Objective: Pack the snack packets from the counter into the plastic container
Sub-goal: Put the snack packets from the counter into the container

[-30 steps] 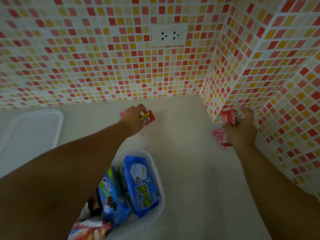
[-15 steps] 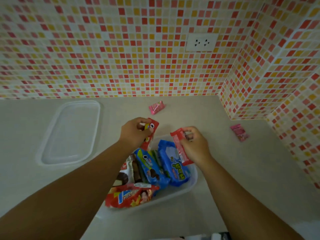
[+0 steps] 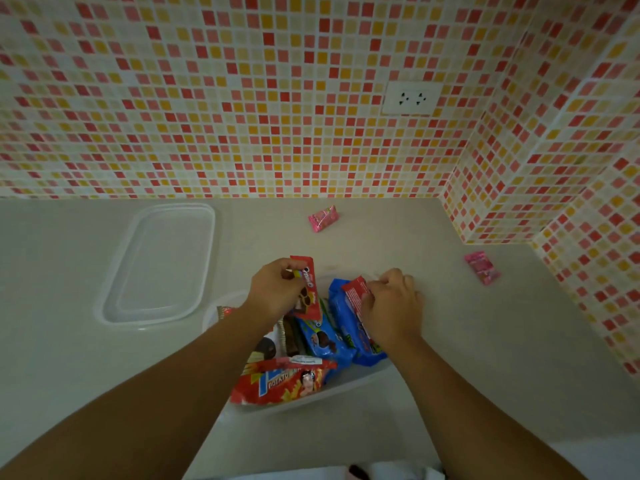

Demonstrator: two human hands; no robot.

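1. Left hand [image 3: 277, 292], centre of the frame: fingers closed on a red biscuit packet [image 3: 307, 289], held upright over the far end of the plastic container [image 3: 332, 388]. Lower it on edge into the gap left of the blue packets [image 3: 341, 327] rather than laying it flat
2. Right hand [image 3: 389, 306], just right of centre: fingers pinched on a second red packet [image 3: 355, 289], which lies against the blue packets at the container's far right corner. Slide it down beside them before letting go
3. Release one packet at a time; the container looks nearly full, and the red potato snack bag [image 3: 280, 382] already overhangs the near rim
4. Two pink packets remain on the counter [image 3: 69, 341]: one [image 3: 323, 218] above centre near the wall, one [image 3: 482, 267] at the right by the tiled corner. Leave room for both
5. The lid [image 3: 159, 265] lies well apart at the left, not needed yet
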